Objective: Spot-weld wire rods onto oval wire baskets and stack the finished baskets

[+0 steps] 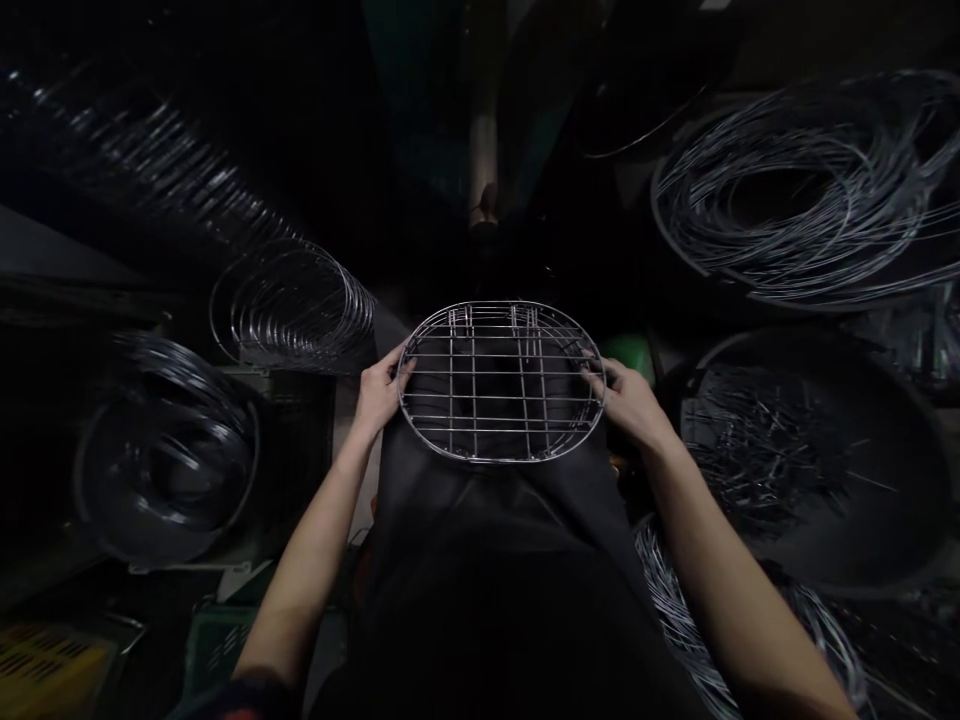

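An oval wire rack of shiny metal, a ring crossed by a grid of rods, is held level in front of me over my dark apron. My left hand grips the rack's left rim with fingers curled round the wire. My right hand grips the right rim the same way. A dim upright machine part stands just beyond the rack.
A row of wire rings lies to the left, with a dark coil below it. Large wire coils sit at the upper right. A round pan with short wire rods is on the right. Yellow and green crates are at the lower left.
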The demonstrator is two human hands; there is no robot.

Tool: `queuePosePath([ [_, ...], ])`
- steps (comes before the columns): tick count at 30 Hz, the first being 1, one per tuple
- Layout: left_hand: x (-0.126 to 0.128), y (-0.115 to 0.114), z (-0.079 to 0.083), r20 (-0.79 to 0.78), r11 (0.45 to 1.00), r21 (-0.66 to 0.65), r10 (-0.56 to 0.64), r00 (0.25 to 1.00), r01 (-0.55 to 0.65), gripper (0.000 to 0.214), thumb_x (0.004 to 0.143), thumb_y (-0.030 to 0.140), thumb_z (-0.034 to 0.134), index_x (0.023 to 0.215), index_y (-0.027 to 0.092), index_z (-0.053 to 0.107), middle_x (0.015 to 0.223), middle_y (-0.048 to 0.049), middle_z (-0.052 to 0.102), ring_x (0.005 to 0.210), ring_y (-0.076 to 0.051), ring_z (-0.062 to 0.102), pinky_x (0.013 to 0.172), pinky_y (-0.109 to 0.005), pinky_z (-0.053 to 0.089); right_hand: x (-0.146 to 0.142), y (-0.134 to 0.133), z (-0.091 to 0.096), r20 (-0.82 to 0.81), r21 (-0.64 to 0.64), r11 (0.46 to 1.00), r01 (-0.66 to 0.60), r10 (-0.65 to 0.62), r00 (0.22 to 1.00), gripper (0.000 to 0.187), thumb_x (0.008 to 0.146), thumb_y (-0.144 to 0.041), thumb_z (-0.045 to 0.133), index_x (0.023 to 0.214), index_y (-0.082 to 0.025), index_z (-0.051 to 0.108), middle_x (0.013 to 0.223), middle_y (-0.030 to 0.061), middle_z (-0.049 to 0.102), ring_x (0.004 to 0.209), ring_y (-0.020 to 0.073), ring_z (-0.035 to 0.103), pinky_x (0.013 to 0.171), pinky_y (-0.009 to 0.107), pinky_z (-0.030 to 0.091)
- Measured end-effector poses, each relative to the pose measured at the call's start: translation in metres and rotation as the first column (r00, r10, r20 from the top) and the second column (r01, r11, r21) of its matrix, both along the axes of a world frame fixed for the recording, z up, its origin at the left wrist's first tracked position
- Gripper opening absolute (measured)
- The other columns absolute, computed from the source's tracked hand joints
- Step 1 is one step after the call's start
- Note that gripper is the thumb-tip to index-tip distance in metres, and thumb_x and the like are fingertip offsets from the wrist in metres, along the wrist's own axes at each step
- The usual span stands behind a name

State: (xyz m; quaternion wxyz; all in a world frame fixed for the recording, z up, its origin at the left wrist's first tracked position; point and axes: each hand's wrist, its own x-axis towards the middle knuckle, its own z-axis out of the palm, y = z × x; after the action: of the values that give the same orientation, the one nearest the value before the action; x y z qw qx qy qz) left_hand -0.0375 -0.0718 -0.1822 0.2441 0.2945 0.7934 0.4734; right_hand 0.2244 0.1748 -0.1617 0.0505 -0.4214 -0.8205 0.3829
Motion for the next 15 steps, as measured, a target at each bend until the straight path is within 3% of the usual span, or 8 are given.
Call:
queuePosePath([
  [5,0.005,0.0,-0.012,-0.073,0.999,-0.046,0.024,0.997,-0.027,0.041,0.087,0.038,0.057,0.122,0.018,0.063,0.119,-0.004,0.066,0.112,-0.024,0.061,0.1,-0.033,0.048,0.004,-0.003,-0.014,-0.042,-0.051,0.999,0.013,-0.015,0.999,0.043,0.081,-0.041,0.055,0.117,-0.021,0.068,0.114,0.0093,0.069,0.104,0.0288,0.063,0.094,0.045,0.048],
  [9,0.017,0.001,-0.024,-0.06,0.994,0.006,0.11,0.992,-0.109,0.039,0.091,0.034,0.051,0.125,0.016,0.06,0.124,-0.0048,0.063,0.117,-0.022,0.059,0.103,-0.032,0.045,0.002,-0.009,-0.026,-0.141,-0.084,0.993,0.079,-0.091,0.986,0.046,0.081,-0.048,0.055,0.115,-0.02,0.067,0.124,0.0092,0.065,0.117,0.0291,0.057,0.102,0.046,0.043],
  [12,0.017,-0.002,-0.022,-0.032,0.994,-0.001,0.11,0.993,-0.11,0.039,0.091,0.036,0.053,0.123,0.018,0.061,0.122,-0.0052,0.064,0.113,-0.023,0.06,0.101,-0.033,0.046,0.001,-0.014,-0.018,-0.135,-0.085,0.988,0.127,-0.138,0.981,0.049,0.079,-0.052,0.058,0.112,-0.019,0.069,0.118,0.0112,0.067,0.113,0.0301,0.06,0.101,0.048,0.043],
  [15,0.012,-0.012,-0.008,-0.045,0.992,0.013,0.13,0.99,-0.129,0.043,0.091,0.043,0.051,0.125,0.018,0.06,0.122,-0.0063,0.064,0.115,-0.022,0.059,0.104,-0.034,0.043,0.002,-0.018,0.003,-0.173,-0.084,0.976,0.201,-0.212,0.962,0.048,0.081,-0.052,0.057,0.113,-0.019,0.069,0.114,0.0102,0.069,0.108,0.0281,0.062,0.099,0.047,0.045],
])
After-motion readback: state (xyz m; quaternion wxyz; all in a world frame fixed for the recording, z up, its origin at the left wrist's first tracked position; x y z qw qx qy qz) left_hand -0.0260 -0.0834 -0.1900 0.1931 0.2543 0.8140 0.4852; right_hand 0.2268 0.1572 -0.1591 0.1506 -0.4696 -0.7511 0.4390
